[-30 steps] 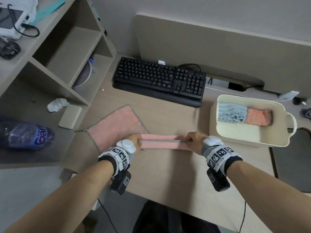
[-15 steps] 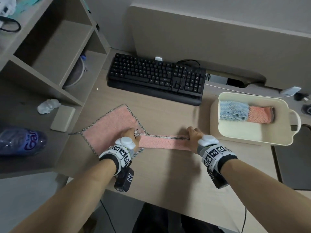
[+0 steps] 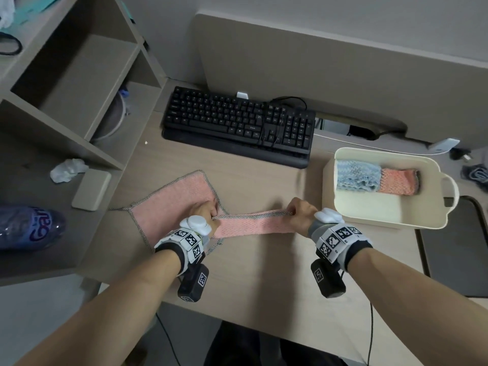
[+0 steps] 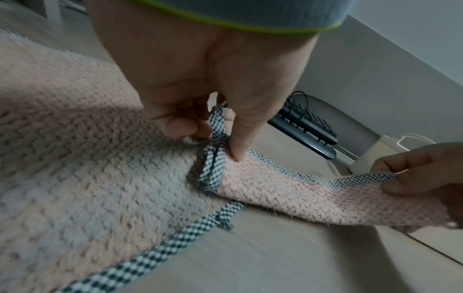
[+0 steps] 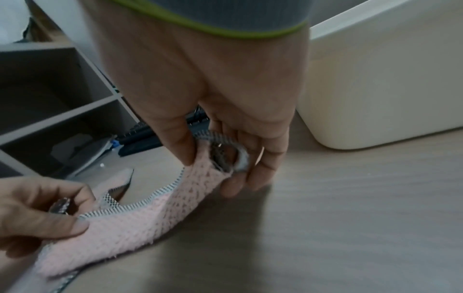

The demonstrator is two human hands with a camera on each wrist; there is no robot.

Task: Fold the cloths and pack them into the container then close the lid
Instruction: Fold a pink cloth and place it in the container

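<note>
A pink cloth folded into a narrow strip (image 3: 253, 224) with a checkered hem hangs stretched between my hands, just above the desk. My left hand (image 3: 204, 211) pinches its left end (image 4: 218, 142), over a second pink cloth (image 3: 174, 204) that lies flat on the desk. My right hand (image 3: 299, 211) pinches the right end (image 5: 213, 164), close to the cream container (image 3: 390, 225). The container stands open at the right, with a folded blue cloth (image 3: 356, 177) and a folded orange cloth (image 3: 398, 182) along its far side. No lid is recognisable in any view.
A black keyboard (image 3: 237, 125) lies behind the cloths. A shelf unit (image 3: 66, 83) stands at the left, with a cream slab (image 3: 91, 190), a crumpled tissue (image 3: 68, 170) and a water bottle (image 3: 29, 228). A dark mat (image 3: 454, 247) lies right of the container.
Both hands have raised the folded strip slightly off the desk; it now sags between them. My head view has shifted a little.
</note>
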